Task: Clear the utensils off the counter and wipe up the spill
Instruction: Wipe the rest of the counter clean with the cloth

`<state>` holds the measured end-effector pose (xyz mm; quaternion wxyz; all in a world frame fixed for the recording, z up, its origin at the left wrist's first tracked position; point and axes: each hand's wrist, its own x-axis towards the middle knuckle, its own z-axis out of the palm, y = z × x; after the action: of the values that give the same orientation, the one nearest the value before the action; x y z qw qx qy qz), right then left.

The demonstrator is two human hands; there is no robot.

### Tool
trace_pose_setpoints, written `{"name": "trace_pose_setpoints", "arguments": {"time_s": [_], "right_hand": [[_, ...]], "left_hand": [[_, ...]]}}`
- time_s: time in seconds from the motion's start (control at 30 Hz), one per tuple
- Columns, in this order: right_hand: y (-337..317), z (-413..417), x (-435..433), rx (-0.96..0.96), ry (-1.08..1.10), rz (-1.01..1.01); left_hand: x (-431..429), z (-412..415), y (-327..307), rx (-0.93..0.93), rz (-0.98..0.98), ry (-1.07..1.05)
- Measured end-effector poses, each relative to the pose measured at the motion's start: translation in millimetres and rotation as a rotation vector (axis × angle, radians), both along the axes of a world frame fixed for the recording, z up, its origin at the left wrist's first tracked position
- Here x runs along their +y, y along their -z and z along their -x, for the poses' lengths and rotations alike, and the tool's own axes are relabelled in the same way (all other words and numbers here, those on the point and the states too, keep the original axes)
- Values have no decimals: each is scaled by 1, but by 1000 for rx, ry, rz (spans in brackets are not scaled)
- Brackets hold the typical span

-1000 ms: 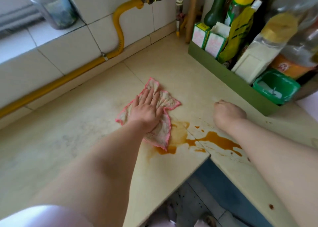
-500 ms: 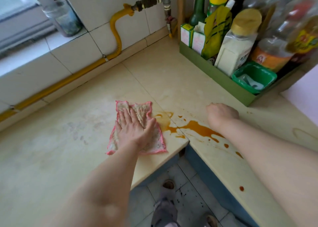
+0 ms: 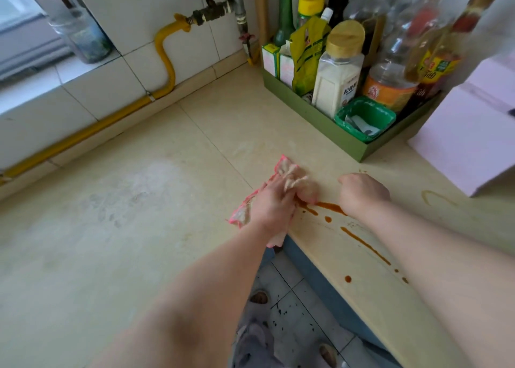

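Observation:
A brown sauce spill [image 3: 331, 207] streaks the beige counter [image 3: 139, 200] near its inner corner, with drips [image 3: 365, 243] trailing toward the front edge. My left hand [image 3: 274, 207] presses a bunched pink-edged cloth [image 3: 292, 176] onto the left end of the spill, at the counter's edge. Just right of the cloth, my right hand [image 3: 362, 192] rests as a closed fist on the counter with nothing in it. No utensils show on the counter.
A green tray [image 3: 315, 122] of bottles and seasoning jars stands at the back right, with a small green tub [image 3: 365, 119] in it. A pink box [image 3: 468, 133] sits far right. A yellow pipe [image 3: 164, 61] runs along the tiled wall. A sauce ring [image 3: 437, 197] marks the counter.
My left hand slid the cloth right across the spill's left part and bunched it up. Much of the brown puddle is gone. The right fist stayed put.

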<state>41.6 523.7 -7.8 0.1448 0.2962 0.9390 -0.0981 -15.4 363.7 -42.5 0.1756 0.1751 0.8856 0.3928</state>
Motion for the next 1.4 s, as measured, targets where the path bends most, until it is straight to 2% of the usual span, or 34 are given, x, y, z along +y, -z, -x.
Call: {"name": "trace_pose_setpoints", "arguments": {"time_s": [0.07, 0.1, 0.13, 0.23, 0.27, 0.37, 0.43, 0.57, 0.7, 0.9, 1.2, 1.4], "right_hand": [[-2, -1, -4, -1, -4, 7], [-3, -1, -6, 1, -10, 3], [-4, 0, -10, 6, -18, -5], [-6, 5, -22, 24, -45, -26], [-6, 7, -26, 34, -57, -29], [-7, 13, -37, 58, -114, -23], [-5, 19, -41, 71, -133, -15], [2, 36, -40, 62, -164, 10], [12, 55, -41, 70, -191, 51], [26, 115, -44, 134, -234, 77], [36, 206, -32, 144, -275, 80], [36, 220, -30, 109, -304, -44]], "left_hand": [[-10, 11, -20, -317, -336, -180], [-19, 20, -25, -353, -390, -226], [-30, 30, -27, -318, -332, -250], [-59, 54, -24, 16, 284, -381], [-62, 54, -22, 109, 386, -366], [-48, 39, -4, 233, 538, 58], [-45, 26, 14, 217, 640, 211], [-76, 38, 22, 254, 718, 131], [-121, 84, 25, 176, 701, -158], [-141, 153, 25, 167, 739, -278], [-105, 284, 32, 266, 744, -181], [-53, 361, 36, 309, 710, -95]]}}
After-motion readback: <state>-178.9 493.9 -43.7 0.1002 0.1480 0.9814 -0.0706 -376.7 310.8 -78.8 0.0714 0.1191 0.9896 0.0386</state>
